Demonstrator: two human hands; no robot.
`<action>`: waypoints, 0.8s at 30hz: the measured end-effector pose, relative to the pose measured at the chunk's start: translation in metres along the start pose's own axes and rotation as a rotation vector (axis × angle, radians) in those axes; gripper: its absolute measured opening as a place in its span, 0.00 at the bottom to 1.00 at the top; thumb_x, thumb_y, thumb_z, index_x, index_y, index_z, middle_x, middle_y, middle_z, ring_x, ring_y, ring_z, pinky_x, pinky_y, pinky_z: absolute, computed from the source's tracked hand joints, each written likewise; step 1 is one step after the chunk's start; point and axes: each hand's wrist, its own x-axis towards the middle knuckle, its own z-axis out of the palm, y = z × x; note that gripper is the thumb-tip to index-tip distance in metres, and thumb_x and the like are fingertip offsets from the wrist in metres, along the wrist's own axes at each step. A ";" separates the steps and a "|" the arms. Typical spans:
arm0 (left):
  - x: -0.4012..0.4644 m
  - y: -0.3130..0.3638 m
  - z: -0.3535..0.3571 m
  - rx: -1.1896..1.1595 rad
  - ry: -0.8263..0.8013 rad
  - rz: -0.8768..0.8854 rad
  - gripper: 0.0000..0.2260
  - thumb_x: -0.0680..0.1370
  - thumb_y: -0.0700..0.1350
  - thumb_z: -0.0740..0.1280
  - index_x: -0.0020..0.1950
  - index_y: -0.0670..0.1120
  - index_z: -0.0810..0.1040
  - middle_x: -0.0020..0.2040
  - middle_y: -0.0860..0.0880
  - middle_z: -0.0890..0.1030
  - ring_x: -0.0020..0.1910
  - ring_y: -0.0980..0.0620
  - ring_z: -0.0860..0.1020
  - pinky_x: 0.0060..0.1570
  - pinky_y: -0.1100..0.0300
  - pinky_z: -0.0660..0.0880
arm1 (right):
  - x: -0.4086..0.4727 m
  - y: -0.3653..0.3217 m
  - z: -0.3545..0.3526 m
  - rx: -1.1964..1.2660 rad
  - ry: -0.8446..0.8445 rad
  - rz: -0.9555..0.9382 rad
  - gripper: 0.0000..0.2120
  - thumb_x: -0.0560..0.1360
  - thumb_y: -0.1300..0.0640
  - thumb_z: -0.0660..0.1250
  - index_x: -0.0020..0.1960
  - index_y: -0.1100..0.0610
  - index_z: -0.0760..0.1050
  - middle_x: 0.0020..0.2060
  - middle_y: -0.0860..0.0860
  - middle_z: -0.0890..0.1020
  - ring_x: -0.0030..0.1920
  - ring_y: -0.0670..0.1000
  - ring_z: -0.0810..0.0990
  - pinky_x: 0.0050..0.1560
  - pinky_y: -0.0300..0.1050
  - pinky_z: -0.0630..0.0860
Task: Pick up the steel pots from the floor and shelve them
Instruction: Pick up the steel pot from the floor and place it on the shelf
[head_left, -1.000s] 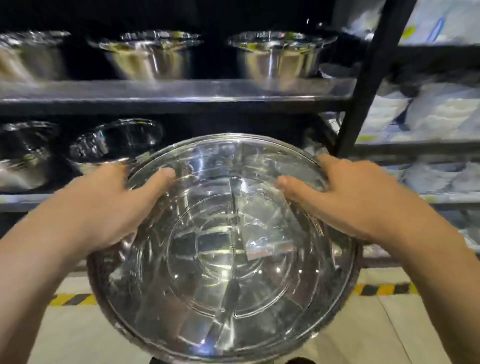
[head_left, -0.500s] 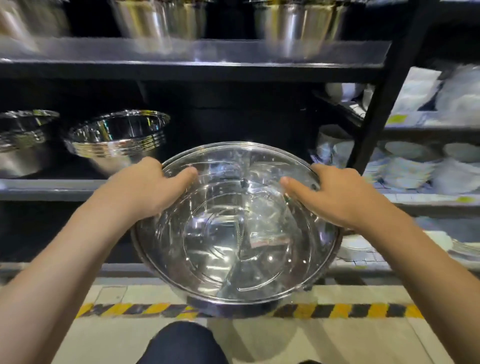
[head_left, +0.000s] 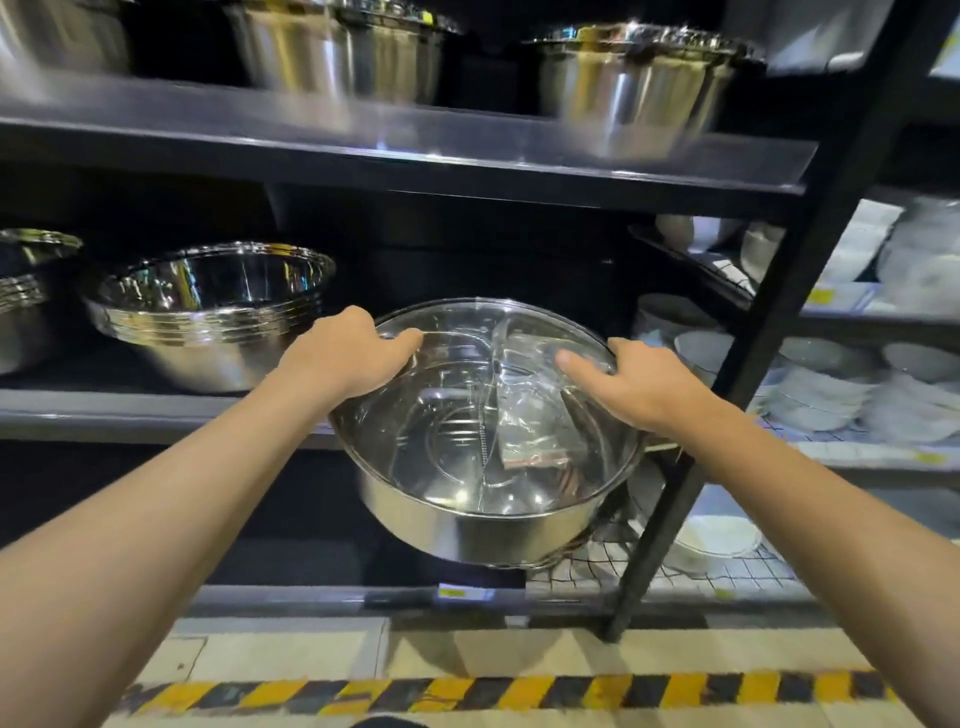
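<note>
I hold a wide steel pot (head_left: 467, 525) in clear plastic wrap, with a small plastic packet inside it. My left hand (head_left: 348, 353) grips its left rim and my right hand (head_left: 639, 384) grips its right rim, thumbs over the top. The pot hangs in the air at the front edge of the middle shelf (head_left: 130, 415), tilted toward me, right of a stack of steel bowls (head_left: 208, 312).
The upper shelf (head_left: 415, 156) carries more steel pots (head_left: 628, 88). A black upright post (head_left: 727, 389) stands just right of the pot. White dishes (head_left: 857, 384) fill the wire shelves to the right. A yellow-black stripe (head_left: 467, 693) marks the floor.
Both hands have carried the pot forward and away from me, from close under the camera to the edge of the middle shelf. The view has dropped, so the shelves appear higher.
</note>
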 end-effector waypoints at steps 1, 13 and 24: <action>0.006 0.000 0.001 -0.057 0.003 -0.010 0.32 0.72 0.71 0.59 0.52 0.41 0.74 0.48 0.43 0.80 0.46 0.41 0.79 0.46 0.49 0.76 | 0.005 0.000 0.002 0.005 0.008 0.004 0.57 0.66 0.16 0.48 0.74 0.60 0.67 0.57 0.57 0.81 0.58 0.59 0.77 0.55 0.56 0.75; -0.073 -0.035 0.055 -0.656 0.377 0.230 0.33 0.71 0.70 0.67 0.73 0.61 0.66 0.72 0.55 0.67 0.71 0.61 0.65 0.65 0.52 0.70 | 0.047 -0.002 0.006 0.006 0.028 0.058 0.51 0.68 0.18 0.50 0.66 0.60 0.75 0.61 0.60 0.80 0.61 0.63 0.77 0.52 0.54 0.71; -0.111 -0.016 0.084 -0.645 0.347 0.191 0.38 0.58 0.73 0.76 0.62 0.68 0.62 0.62 0.60 0.72 0.58 0.71 0.70 0.49 0.66 0.70 | -0.005 0.013 -0.003 0.327 0.219 -0.024 0.41 0.73 0.25 0.58 0.77 0.50 0.67 0.73 0.53 0.70 0.74 0.58 0.65 0.71 0.58 0.66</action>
